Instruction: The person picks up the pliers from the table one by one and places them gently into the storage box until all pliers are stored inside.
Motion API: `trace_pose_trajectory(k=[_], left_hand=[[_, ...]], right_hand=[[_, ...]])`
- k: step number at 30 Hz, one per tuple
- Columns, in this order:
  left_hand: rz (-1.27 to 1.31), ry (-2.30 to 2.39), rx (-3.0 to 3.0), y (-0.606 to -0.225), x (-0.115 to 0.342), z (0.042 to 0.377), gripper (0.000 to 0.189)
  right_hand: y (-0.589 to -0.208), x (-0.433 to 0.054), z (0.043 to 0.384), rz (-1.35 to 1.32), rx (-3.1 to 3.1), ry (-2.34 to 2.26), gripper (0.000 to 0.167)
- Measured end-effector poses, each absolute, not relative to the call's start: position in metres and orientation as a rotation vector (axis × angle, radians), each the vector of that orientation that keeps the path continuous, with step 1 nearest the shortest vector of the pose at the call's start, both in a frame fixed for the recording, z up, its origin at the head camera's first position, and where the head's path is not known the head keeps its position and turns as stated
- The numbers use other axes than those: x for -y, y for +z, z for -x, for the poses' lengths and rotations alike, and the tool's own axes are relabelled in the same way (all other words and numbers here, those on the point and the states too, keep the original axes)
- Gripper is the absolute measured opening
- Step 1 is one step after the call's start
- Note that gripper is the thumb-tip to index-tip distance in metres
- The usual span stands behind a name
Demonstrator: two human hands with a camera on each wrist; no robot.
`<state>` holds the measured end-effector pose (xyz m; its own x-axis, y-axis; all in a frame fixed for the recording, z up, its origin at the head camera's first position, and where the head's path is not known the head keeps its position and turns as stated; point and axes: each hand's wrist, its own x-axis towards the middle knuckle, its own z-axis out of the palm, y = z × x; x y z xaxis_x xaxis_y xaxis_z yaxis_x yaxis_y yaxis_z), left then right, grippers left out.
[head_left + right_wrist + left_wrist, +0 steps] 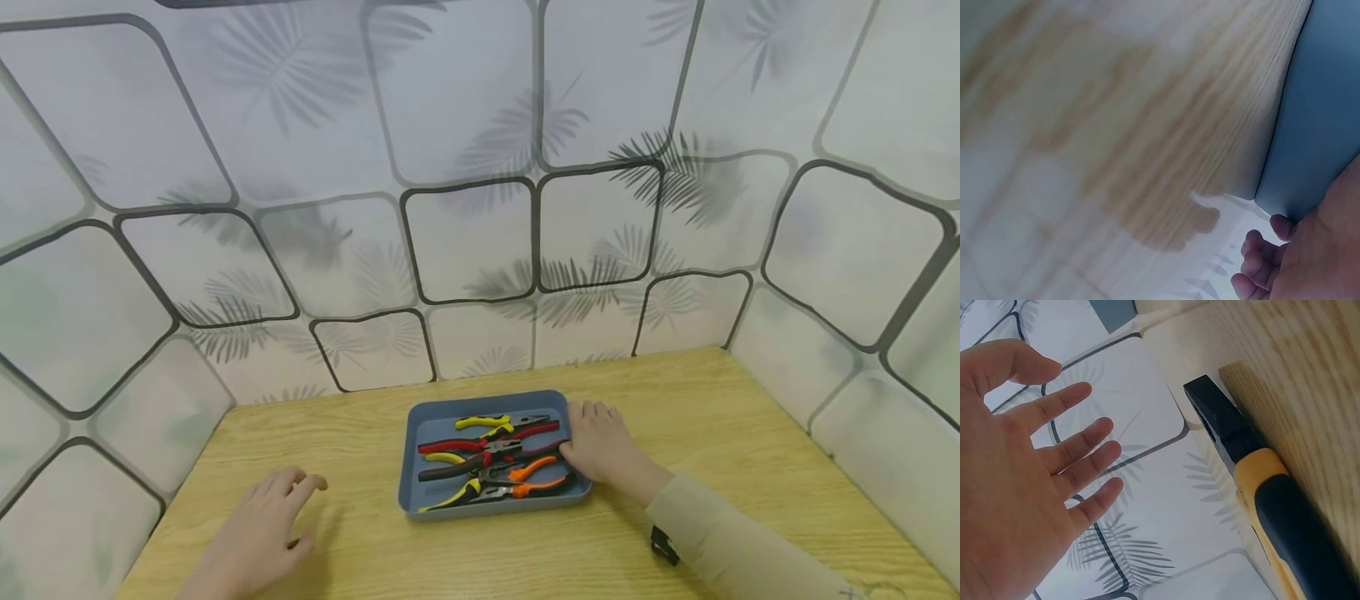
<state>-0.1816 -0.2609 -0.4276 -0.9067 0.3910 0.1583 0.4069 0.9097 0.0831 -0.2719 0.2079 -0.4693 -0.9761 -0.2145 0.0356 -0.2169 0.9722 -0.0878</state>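
A shallow blue-grey tray [495,515] stands on the wooden table with several pliers lying across one another in it. Their handles are yellow and black, red and black, or orange and black, as on the orange-handled pliers [534,490]. My right hand [600,442] holds the tray's right side, its thumb at the rim; in the right wrist view its fingers [1254,262] bend beside the tray's outer wall. Left of the tray, my left hand [258,525] hovers with fingers loosely spread and nothing in them. Beside it, the left wrist view shows yellow-and-black pliers [1272,500], jaws closed.
The wooden table [360,467] meets patterned walls [480,242] at the back and both sides. A small black object [663,546] shows under the right sleeve; what it is I cannot tell.
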Motion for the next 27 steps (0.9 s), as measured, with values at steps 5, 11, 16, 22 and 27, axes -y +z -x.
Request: trace_pose_trajectory(k=[5, 11, 16, 22, 27], left_hand=[[0.618, -0.190, 2.951, -0.428, 0.265, 0.181, 0.048], [0.619, -0.196, 2.973, -0.428, 0.269, 0.183, 0.048], [0.620, -0.175, 2.952, -0.432, 0.274, 0.181, 0.047], [0.613, -0.162, 2.927, -0.437, 0.280, 0.179, 0.046], [0.583, -0.164, 2.954, -0.438, 0.284, 0.178, 0.048]], right_hand=[[-0.469, -0.208, 0.273, -0.334, 3.099, 0.142, 0.047], [-0.470, -0.208, 0.273, -0.324, 3.107, 0.142, 0.047], [-0.471, -0.208, 0.274, -0.324, 3.113, 0.152, 0.049], [-0.471, -0.208, 0.273, -0.323, 3.110, 0.153, 0.048], [-0.472, -0.209, 0.274, -0.326, 3.109, 0.145, 0.048]])
